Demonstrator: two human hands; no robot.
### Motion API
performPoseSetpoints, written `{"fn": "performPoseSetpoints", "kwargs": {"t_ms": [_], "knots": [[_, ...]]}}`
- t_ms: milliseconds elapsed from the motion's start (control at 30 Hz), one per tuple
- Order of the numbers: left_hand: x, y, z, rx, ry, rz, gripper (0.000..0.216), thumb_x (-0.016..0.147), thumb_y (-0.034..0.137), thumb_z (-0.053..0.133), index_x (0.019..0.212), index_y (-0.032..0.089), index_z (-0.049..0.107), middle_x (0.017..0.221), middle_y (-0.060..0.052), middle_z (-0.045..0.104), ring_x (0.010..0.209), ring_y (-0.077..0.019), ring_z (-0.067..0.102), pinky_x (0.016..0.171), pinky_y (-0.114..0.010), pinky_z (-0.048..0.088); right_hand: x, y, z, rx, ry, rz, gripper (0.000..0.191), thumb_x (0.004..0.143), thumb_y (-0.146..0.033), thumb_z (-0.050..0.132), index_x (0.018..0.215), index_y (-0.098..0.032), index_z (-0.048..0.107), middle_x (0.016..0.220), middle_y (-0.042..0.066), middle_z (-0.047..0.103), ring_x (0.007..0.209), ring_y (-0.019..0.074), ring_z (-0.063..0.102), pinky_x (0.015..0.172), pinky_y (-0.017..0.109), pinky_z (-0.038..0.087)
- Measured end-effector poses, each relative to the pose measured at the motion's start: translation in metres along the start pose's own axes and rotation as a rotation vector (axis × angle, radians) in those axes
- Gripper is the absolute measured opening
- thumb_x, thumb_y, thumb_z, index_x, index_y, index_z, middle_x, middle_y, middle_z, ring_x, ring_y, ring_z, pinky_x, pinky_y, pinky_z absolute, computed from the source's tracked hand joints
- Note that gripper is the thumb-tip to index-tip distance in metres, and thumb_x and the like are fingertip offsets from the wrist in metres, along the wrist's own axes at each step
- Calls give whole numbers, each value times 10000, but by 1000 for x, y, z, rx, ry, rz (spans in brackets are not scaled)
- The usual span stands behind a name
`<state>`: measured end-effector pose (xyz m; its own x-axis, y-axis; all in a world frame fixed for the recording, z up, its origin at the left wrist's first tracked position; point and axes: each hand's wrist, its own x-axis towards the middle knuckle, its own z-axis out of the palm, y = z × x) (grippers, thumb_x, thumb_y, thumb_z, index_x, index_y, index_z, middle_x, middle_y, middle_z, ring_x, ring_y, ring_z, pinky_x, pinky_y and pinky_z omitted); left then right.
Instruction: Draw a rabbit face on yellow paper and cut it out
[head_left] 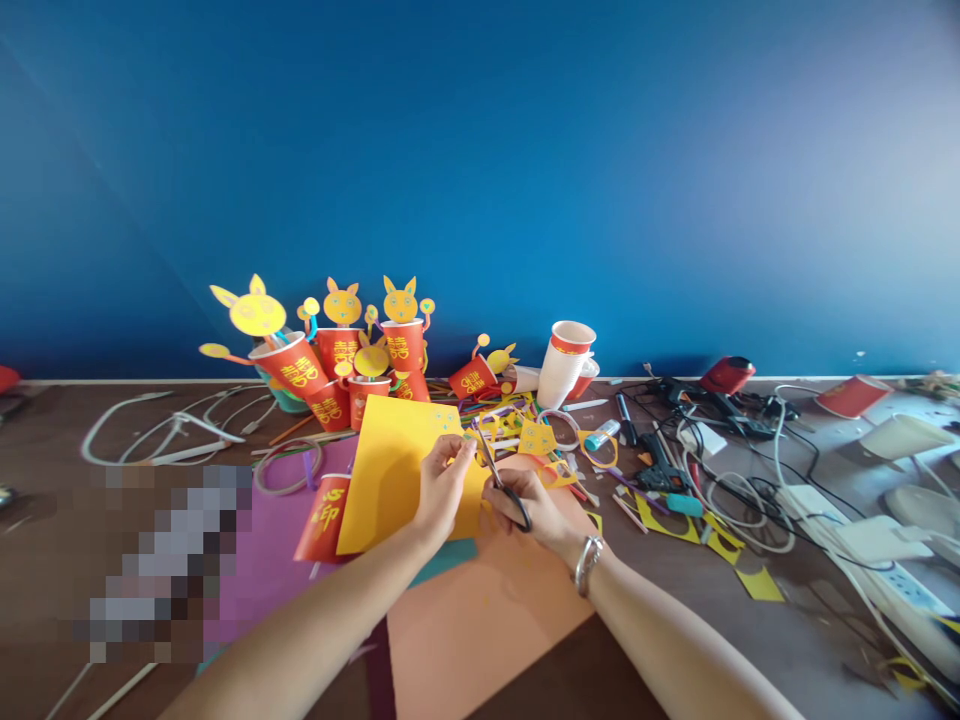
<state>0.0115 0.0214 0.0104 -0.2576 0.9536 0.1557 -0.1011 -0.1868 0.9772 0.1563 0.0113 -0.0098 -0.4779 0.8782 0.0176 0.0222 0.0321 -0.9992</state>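
My left hand [442,485] pinches the right edge of a yellow paper sheet [390,470], holding it tilted up above the table. My right hand [529,505] grips black-handled scissors [495,470], fingers through the loops. The blades point up and left at the sheet's edge, close to my left fingertips. A silver bracelet [586,562] sits on my right wrist. Below both hands lie an orange sheet [480,630] and a purple sheet [274,560].
Red paper cups with yellow animal cut-outs [341,350] stand at the back by the blue wall. Stacked white cups [566,362] are right of them. Yellow scraps, a glue gun [656,465], cables and a power strip [870,550] clutter the right. White cords [172,425] lie left.
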Motion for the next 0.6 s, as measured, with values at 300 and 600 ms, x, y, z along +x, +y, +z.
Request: {"fn": "performPoseSetpoints", "kwargs": {"t_ms": [300,600], "knots": [[0,1,0,-25,-11,-40,344,715,491,679,636,201,511,559,49,457,540,-103,443,504,-233,336,0,-3,0,3,-5,13,190,799,-262,606,652,-169,532,458,-51,475,381,63,414,398,194,267],[0,1,0,0,-4,-50,359,712,511,674,633,205,504,528,53,434,522,-104,431,483,-230,331,0,-4,2,2,-2,6,210,797,-283,609,643,-171,522,461,-56,464,377,64,414,396,197,275]]}}
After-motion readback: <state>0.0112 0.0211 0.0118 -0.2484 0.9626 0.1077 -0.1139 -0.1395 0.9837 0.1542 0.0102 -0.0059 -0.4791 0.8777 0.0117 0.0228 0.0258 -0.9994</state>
